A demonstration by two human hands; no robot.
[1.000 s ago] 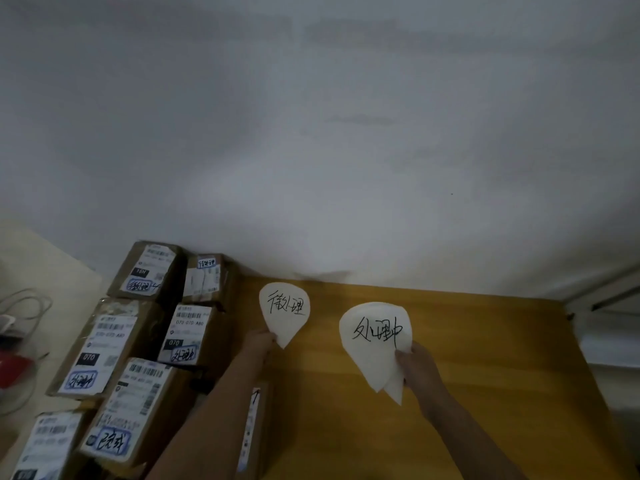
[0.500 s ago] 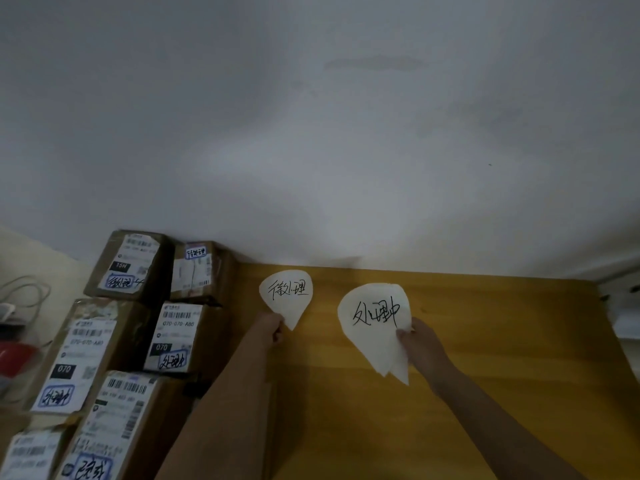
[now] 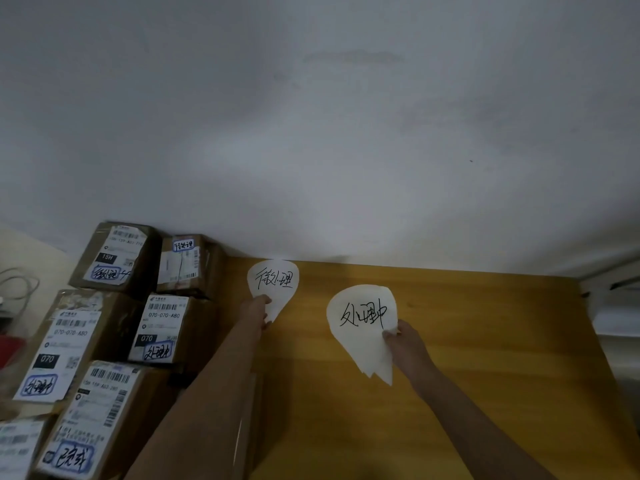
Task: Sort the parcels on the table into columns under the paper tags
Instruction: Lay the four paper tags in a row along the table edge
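Two white teardrop paper tags with black handwriting lie over the wooden table (image 3: 485,341). My left hand (image 3: 257,309) pinches the lower edge of the smaller tag (image 3: 275,282) near the table's far edge by the wall. My right hand (image 3: 403,344) grips the right side of the larger tag (image 3: 360,323), which looks like a stack of sheets with jagged lower points. Several brown cardboard parcels (image 3: 162,327) with white shipping labels are packed on the left part of the table; my left forearm crosses in front of them.
A white wall (image 3: 311,133) rises right behind the table. Bare wood (image 3: 502,393) stretches right of the tags to the table's right edge. Pale cables (image 3: 19,282) and a red object (image 3: 8,348) lie at the far left. One more parcel (image 3: 247,427) sits under my left forearm.
The smaller tag has moved away from me toward the wall under my left hand. The larger tag stays in my right hand at about the same place.
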